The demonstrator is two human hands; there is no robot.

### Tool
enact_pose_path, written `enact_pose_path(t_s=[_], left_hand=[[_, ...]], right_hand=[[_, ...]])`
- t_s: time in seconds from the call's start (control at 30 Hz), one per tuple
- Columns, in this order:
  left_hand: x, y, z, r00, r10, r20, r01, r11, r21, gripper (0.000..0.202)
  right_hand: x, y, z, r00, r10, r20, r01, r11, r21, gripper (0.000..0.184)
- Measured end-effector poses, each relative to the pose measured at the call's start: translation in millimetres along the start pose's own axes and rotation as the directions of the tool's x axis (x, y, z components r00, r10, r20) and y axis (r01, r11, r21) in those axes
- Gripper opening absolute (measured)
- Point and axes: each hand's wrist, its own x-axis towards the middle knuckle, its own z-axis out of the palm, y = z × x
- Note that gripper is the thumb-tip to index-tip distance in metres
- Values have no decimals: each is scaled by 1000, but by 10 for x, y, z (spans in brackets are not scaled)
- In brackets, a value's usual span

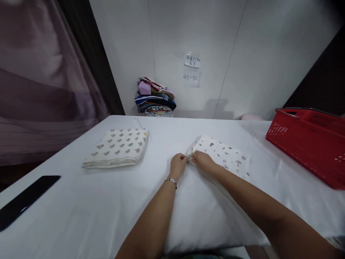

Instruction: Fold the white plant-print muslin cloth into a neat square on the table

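A folded white cloth with small grey prints lies on the white table, right of the middle. My left hand and my right hand meet at its near left corner, both with fingers pinched on the cloth's edge. A thin bracelet circles my left wrist. A second folded white cloth with grey and coloured prints rests further left, apart from both hands.
A red plastic basket stands at the table's right edge. A stack of folded coloured fabrics sits at the far edge against the white wall, below paper notes. A flat black object lies at the near left. A mauve curtain hangs left.
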Motion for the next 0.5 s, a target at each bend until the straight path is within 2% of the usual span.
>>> enact_pose_path(t_s=[0.2,0.5], left_hand=[[4,8,0,1000,-2,12,1,1000,29,12],[-14,42,-19,1000,-4,15,3,997,76,14]], right_hand=[[-19,7,-69,999,-29,23,28,999,29,19],[-42,-81,-52,998,39,39,-34,993,-110,22]])
